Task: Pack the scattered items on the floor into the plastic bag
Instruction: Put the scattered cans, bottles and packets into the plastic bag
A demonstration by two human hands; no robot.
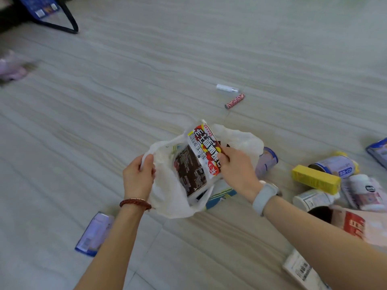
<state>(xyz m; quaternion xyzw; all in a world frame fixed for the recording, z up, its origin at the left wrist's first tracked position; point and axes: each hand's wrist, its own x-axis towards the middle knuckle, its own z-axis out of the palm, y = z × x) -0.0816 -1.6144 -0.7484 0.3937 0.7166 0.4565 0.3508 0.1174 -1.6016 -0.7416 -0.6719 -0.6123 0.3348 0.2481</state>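
Note:
A white plastic bag lies open on the floor in the middle of the view. My left hand grips the bag's left handle and holds the mouth open. My right hand holds a red, white and brown snack packet by its right edge, tilted, with its lower end inside the bag's mouth. A blue-striped item shows at the bag's lower right; whether it is inside or under the bag is unclear.
Right of the bag lie several cans and jars, a yellow box, a white bottle and a pink-red packet. A blue pouch lies lower left. A pink tube and white tube lie farther off.

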